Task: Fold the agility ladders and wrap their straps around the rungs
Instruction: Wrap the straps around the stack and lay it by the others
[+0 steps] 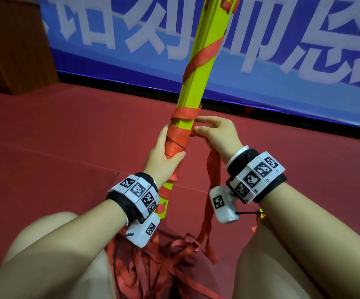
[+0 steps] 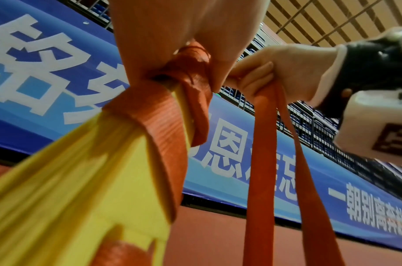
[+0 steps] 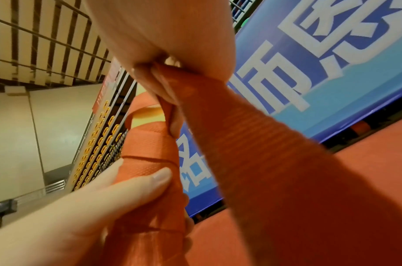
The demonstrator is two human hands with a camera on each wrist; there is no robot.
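The bundle of flat yellow-green plastic rungs (image 1: 198, 67) stands tilted over the red floor (image 1: 67, 130), spiralled with woven red strap (image 1: 178, 134). The left hand (image 1: 164, 156) grips its wrapped part; just beside, the right hand (image 1: 215, 134) pinches the strap's hanging loop. Behind, a blue banner (image 1: 282, 39) carries white Chinese characters

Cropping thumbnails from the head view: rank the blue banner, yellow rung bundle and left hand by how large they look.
1. blue banner
2. yellow rung bundle, long and narrow
3. left hand
Apparent size only; the banner hangs farthest back.
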